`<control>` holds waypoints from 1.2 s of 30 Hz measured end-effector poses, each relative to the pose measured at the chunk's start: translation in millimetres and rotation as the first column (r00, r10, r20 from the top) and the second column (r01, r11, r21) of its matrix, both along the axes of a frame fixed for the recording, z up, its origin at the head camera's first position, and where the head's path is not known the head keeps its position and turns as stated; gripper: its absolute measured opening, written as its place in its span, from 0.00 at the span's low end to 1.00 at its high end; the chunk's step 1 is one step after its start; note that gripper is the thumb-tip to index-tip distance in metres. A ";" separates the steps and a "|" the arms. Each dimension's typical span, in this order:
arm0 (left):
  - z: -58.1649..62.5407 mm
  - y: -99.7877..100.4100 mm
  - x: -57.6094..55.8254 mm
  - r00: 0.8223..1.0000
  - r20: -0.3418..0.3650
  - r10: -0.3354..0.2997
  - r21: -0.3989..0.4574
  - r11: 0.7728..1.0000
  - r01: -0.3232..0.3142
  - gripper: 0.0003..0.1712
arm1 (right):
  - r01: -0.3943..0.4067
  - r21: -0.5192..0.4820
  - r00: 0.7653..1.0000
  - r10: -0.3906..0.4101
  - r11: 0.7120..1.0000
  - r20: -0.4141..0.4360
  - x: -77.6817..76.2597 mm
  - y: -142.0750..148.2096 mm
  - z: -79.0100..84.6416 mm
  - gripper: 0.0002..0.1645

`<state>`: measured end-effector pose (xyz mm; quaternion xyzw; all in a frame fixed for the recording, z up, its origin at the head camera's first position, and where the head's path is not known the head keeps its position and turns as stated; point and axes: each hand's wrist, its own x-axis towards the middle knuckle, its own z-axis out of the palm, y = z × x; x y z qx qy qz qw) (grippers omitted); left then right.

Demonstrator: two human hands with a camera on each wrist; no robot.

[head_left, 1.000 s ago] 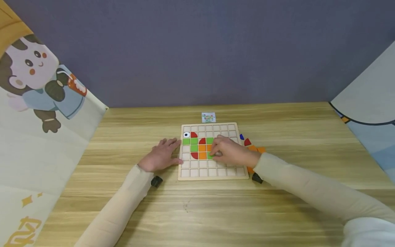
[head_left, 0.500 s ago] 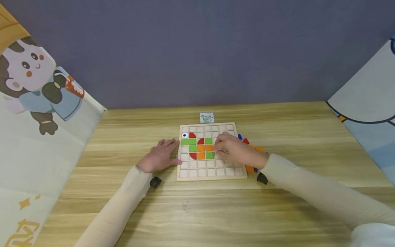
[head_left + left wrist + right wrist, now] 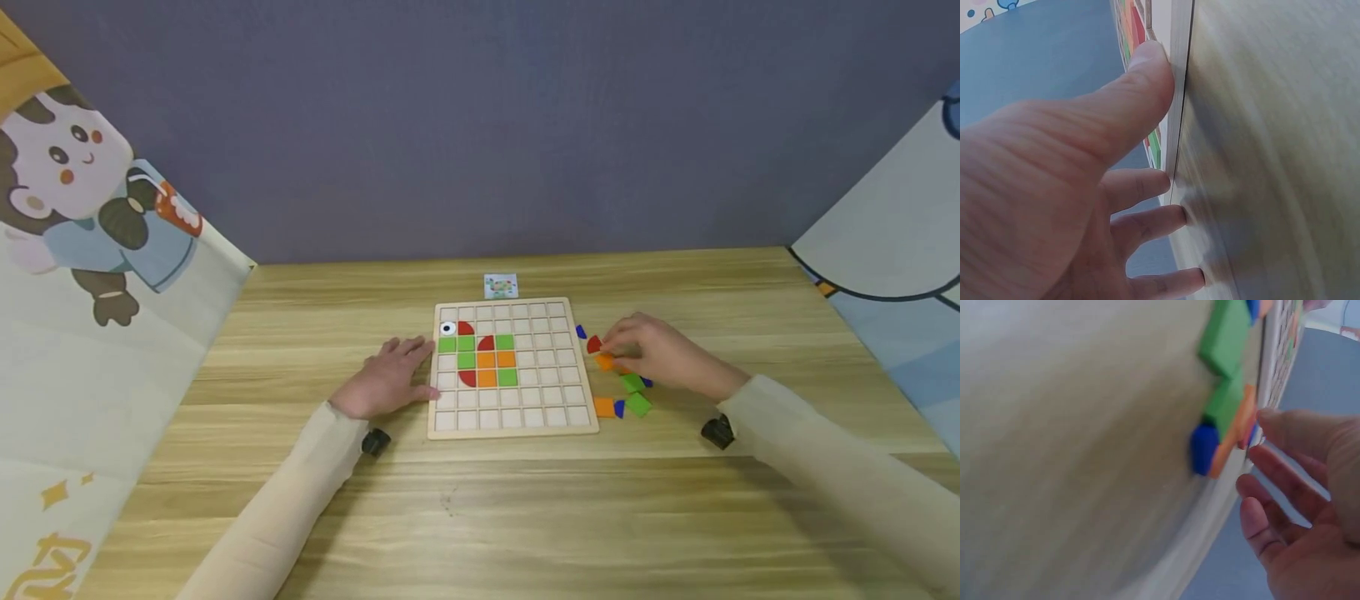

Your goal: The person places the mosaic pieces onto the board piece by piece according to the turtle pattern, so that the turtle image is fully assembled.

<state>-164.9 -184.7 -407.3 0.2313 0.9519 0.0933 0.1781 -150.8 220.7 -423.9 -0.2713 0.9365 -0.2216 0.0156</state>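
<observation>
A square wooden grid board (image 3: 513, 423) lies on the table. Set in its cells are a round eye tile (image 3: 447, 328), green squares (image 3: 467, 360), orange squares (image 3: 487, 378) and red quarter-circles (image 3: 466, 329). My left hand (image 3: 386, 379) rests at the board's left edge, fingers spread; in the left wrist view its thumb (image 3: 1147, 69) touches the rim. Right of the board, my right hand (image 3: 660, 354) hovers over loose tiles, fingertips beside a red quarter-circle (image 3: 594, 344). In the right wrist view a gap shows between thumb and index finger.
Loose orange tiles (image 3: 604, 407), green tiles (image 3: 638, 405) and blue pieces (image 3: 581, 332) lie along the board's right side. A small picture card (image 3: 501, 286) sits behind the board. A dark partition (image 3: 510, 133) stands at the table's back edge.
My right hand has moved right, from the board's middle tiles to the loose pieces. The orange and green tiles it partly covered now show fully. My left hand stays at the board's edge.
</observation>
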 end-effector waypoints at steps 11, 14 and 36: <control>-1.6 -0.6 -1.4 1.000 0.004 -0.008 -0.002 1.000 0.008 0.48 | 0.019 -0.050 1.000 -0.019 0.999 0.003 3.0 4.8 -14.6 0.12; -2.5 0.0 -1.9 1.000 0.003 -0.010 -0.004 1.000 0.010 0.48 | 0.038 -0.045 0.999 -0.038 0.998 0.012 1.6 5.1 -16.9 0.11; -1.1 -1.2 -1.2 1.000 -0.009 -0.020 0.001 1.000 0.020 0.48 | -0.058 -0.085 0.997 0.054 0.995 -0.052 -18.7 -20.5 1.3 0.10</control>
